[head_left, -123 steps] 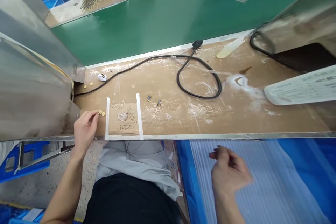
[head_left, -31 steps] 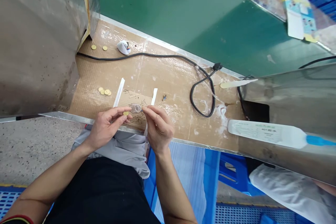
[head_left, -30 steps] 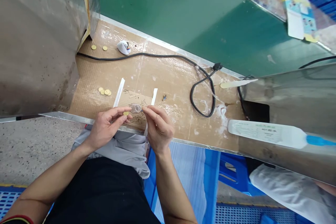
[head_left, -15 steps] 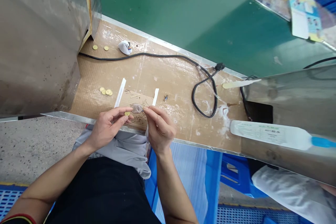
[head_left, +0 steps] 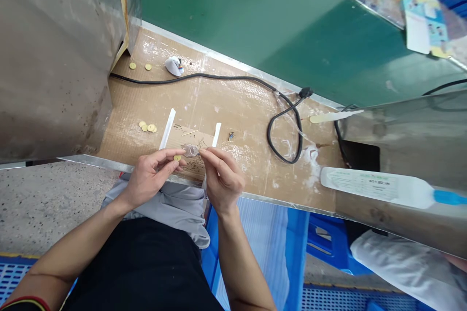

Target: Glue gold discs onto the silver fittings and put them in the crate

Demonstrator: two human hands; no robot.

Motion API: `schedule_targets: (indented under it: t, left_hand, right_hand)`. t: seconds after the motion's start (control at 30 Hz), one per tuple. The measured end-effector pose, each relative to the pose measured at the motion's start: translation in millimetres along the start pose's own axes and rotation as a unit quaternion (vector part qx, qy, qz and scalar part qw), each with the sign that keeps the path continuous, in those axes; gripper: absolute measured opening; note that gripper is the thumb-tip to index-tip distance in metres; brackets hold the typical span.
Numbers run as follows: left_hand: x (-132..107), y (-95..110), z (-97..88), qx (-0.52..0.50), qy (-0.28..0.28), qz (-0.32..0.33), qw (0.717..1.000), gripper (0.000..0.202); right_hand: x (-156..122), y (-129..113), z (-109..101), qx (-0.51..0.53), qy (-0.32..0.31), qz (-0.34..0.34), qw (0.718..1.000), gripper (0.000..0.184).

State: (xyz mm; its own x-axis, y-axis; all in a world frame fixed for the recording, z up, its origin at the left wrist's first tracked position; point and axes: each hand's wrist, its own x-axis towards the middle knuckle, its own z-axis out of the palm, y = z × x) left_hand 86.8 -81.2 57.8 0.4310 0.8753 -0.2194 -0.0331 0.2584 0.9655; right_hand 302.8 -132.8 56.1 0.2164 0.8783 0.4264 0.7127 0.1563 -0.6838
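Pinching a brass disc [head_left: 177,158] between left fingers [head_left: 162,157], pressing right fingers [head_left: 215,158] onto a clear round plastic capsule [head_left: 190,150]. Resting nearby on the cardboard-covered tabletop [head_left: 120,146]: more brass discs [head_left: 148,128].

The left hand [head_left: 151,184] pinches a small brass disc [head_left: 177,158], and the right hand [head_left: 222,182] pinches a clear round plastic piece [head_left: 191,150] just beside it. Both are above a cardboard sheet [head_left: 189,137] taped to the table [head_left: 248,126], with 4 loose brass discs [head_left: 148,128] nearby.
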Motion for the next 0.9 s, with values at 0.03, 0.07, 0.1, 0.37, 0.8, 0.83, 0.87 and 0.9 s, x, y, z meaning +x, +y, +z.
schedule_targets:
  t: [0.03, 0.07, 0.1, 0.37, 0.8, 0.83, 0.87, 0.9]
  left_hand:
    - [0.0, -0.1, 0.0, 0.001, 0.000, 0.000, 1.000, 0.033]
    - [0.0, -0.2, -0.1, 0.002, -0.001, 0.000, 1.000, 0.033]
    - [0.1, -0.4, -0.2, 0.003, -0.001, 0.000, 1.000, 0.033]
    - [0.7, -2.0, -0.5, -0.006, -0.006, 0.008, 1.000, 0.034]
    - [1.5, -2.0, 0.4, -0.004, -0.005, 0.026, 1.000, 0.031]
    - [1.8, -1.8, 0.4, -0.003, -0.004, 0.029, 1.000, 0.031]
    - [1.9, -1.6, 0.4, -0.002, -0.004, 0.031, 1.000, 0.031]
    - [2.1, -1.3, 0.3, 0.000, -0.003, 0.033, 0.999, 0.031]
  right_hand:
    - [0.5, -0.2, -0.3, 0.001, -0.001, 0.005, 1.000, 0.027]
    - [1.1, -0.6, -0.5, 0.005, 0.000, 0.008, 1.000, 0.027]
    - [2.0, -1.2, -0.9, 0.010, -0.001, 0.010, 1.000, 0.027]
    - [6.8, -3.8, -1.6, 0.018, 0.001, 0.018, 1.000, 0.023]
    - [11.9, -3.5, 1.5, -0.016, 0.050, -0.041, 0.998, 0.028]
    - [11.6, -3.2, 1.9, -0.024, 0.047, -0.048, 0.997, 0.028]
    - [11.1, -2.7, 2.3, -0.029, 0.043, -0.055, 0.997, 0.028]
    - [10.4, -2.0, 2.6, -0.032, 0.038, -0.060, 0.997, 0.030]
